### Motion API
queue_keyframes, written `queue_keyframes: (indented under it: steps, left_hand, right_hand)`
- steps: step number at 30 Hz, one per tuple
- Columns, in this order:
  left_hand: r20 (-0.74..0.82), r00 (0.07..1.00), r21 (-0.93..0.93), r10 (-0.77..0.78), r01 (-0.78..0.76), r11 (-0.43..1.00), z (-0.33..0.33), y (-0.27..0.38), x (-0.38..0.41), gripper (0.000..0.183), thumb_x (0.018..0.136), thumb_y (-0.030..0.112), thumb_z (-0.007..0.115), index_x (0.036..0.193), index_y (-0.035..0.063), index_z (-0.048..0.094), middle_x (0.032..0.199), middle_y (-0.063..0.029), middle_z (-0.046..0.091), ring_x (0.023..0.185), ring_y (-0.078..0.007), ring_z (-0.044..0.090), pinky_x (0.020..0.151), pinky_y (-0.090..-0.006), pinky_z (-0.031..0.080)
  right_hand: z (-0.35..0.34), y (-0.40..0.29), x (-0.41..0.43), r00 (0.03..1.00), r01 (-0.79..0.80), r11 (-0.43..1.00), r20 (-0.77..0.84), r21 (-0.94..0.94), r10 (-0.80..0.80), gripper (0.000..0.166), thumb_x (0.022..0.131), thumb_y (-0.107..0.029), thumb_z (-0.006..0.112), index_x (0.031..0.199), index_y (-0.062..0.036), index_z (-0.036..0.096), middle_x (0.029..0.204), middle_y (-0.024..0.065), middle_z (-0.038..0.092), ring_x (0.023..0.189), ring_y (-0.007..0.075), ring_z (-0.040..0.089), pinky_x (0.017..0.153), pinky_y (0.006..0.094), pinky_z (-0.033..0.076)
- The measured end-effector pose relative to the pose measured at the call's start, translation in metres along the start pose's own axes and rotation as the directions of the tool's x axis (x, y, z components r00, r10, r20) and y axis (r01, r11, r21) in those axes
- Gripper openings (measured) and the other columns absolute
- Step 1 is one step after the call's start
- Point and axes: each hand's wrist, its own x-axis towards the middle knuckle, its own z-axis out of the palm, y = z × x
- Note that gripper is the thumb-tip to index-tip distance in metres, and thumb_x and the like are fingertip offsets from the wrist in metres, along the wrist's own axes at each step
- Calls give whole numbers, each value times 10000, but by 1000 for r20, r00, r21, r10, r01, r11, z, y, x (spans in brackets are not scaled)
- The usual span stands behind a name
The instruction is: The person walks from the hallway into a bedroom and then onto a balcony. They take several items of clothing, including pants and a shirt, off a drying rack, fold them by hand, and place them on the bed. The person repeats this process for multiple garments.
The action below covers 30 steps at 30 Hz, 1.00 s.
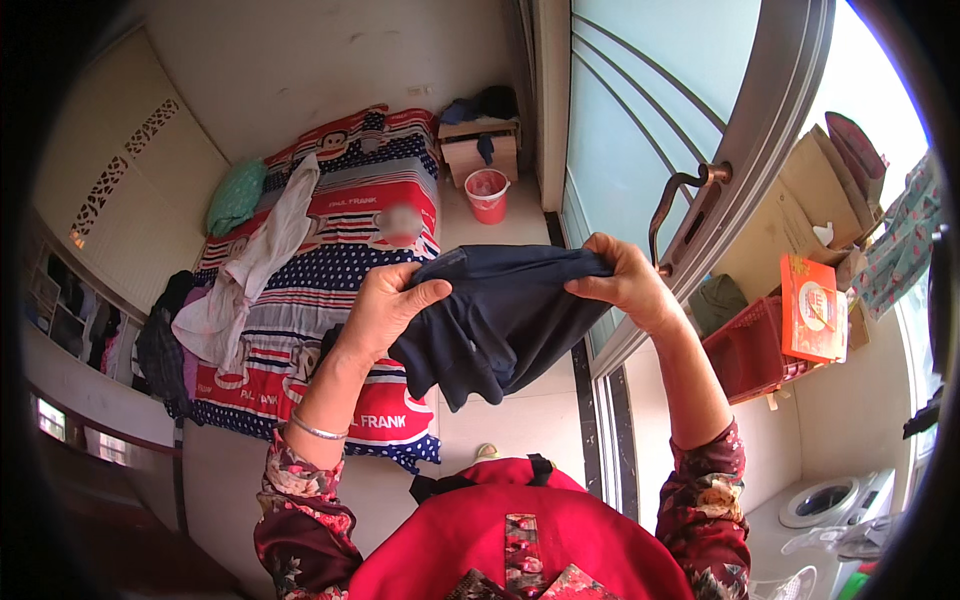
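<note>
A dark navy garment hangs stretched between my two hands, in front of my red apron. My left hand pinches one end of its upper edge, thumb on the near side. The other end is gripped by my right hand, beside the bronze door handle. Below the taut edge the cloth falls in loose folds. Which kind of garment it is I cannot tell. Past it lies a bed with a red, white and navy monkey-print cover.
A glass sliding door stands close on my right. Beyond it are a red plastic basket, an orange box and a washing machine. A red bucket sits by a wooden nightstand. A white garment lies across the bed.
</note>
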Motion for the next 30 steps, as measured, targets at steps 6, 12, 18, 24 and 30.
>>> queue_keyframes:
  steps: [6,12,18,24,30]
  left_hand:
    - [30,998,-134,-56,60,989,-11,-11,2,231,801,231,686,677,73,572,643,117,411,593,3,305,515,-165,259]
    - [-80,995,25,53,-51,998,-7,-9,6,207,814,195,671,702,51,574,631,93,428,594,-5,326,511,-176,285]
    - [-140,974,107,178,-164,981,16,-33,13,136,800,103,664,785,2,574,648,39,503,616,-34,417,556,-197,381]
    - [62,987,-109,148,-141,984,57,-81,5,118,780,59,666,816,33,558,837,14,563,706,-57,491,671,-171,405]
    - [99,994,-379,37,3,925,83,-85,11,219,834,-30,551,1002,59,443,892,-34,548,825,-100,557,607,-225,494]
  right_hand:
    - [-17,1,8,999,-50,989,23,136,48,267,678,-133,784,816,-69,564,718,-38,525,686,61,504,685,182,397]
    - [-18,-13,12,996,93,980,-19,174,-91,231,712,-84,747,839,-70,555,743,-49,523,689,37,488,667,169,391]
    - [-7,-39,10,994,88,947,-87,310,-63,206,735,-59,697,874,-16,551,771,-1,547,699,70,523,661,184,426]
    - [-4,-58,13,988,109,908,-148,404,-52,204,748,-45,686,888,6,546,779,21,569,690,91,557,653,207,454]
    - [-20,-66,2,983,98,929,-181,357,-34,188,749,-55,687,870,-15,549,760,7,567,681,75,552,643,193,445]
